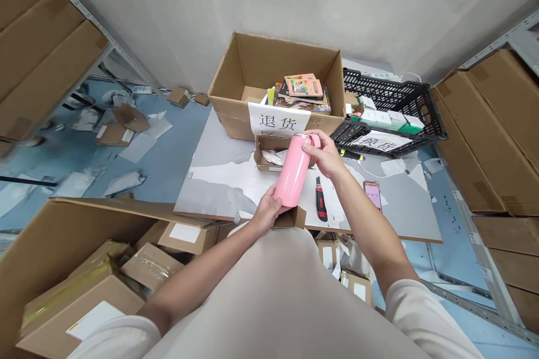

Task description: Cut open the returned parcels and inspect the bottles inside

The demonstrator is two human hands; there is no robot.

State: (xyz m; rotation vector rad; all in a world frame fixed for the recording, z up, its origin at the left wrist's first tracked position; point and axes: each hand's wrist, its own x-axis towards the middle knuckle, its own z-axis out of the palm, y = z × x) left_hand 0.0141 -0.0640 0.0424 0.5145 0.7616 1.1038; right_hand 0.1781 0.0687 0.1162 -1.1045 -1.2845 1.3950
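Pink bottle (293, 171) is held over the grey table (219, 179), long axis tilted slightly off upright, lid end pointing up and away toward the wall, base toward the person. Left hand (266, 210) is wrapped closed around the base; right hand (324, 152) is curled closed on the lid end. Small open carton (269, 151) sits just behind the bottle. Large open box (273, 84) with a paper label holds stacked books (304, 92). Black crate (391, 115) beside it holds small white and green boxes. Utility knife (321, 199) and phone (373, 194) lie on the table to the right.
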